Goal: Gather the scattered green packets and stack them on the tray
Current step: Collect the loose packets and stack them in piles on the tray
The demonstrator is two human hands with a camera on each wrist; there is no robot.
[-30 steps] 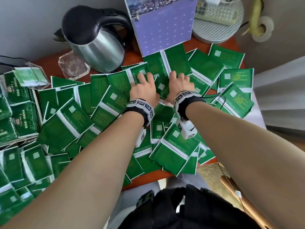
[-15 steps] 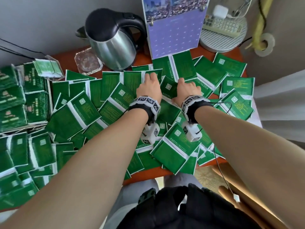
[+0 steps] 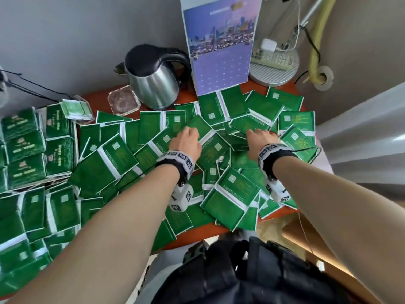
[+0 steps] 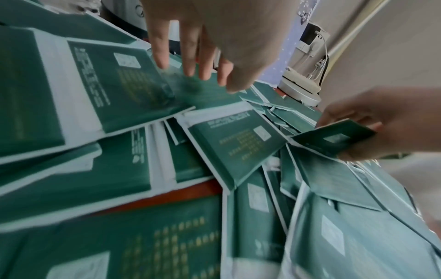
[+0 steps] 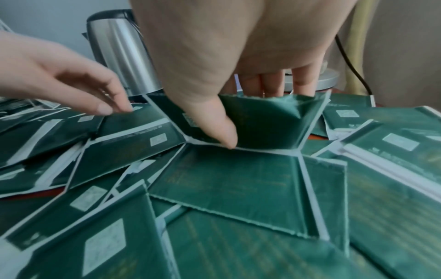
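Item: scattered green packets (image 3: 230,200), overlapping in a loose layer across the orange-brown bench (image 3: 186,94), spilling toward its near edge. Tray (image 3: 43,179): far left of bench, bearing packets already stacked in rows; only its near edge visible. Right hand (image 3: 259,137): thumb and fingers pinching one packet (image 5: 262,122), lifted at its far edge and bowed between the digits, lower edge apparently touching the pile. Left hand (image 3: 186,142): fingers extended and relaxed, tips resting on or just above a flat packet (image 3: 203,139) beside the pinched one; nothing gripped, exact contact blurred in the left wrist view. Governing relation: tray lies well to the left of both hands, the left hand nearer to it; the pinched packet to the right of the left hand, so likely transfer runs right to left across the pile. Long axis of the pinched packet: roughly crosswise to the right forearm, judged from the right wrist view. Stage, as a judgement: early gathering, most packets not yet collected. Non-task fixtures at the rear: steel kettle (image 3: 153,82), standing calendar (image 3: 221,44), glass ashtray (image 3: 123,100), round lamp base (image 3: 274,71).
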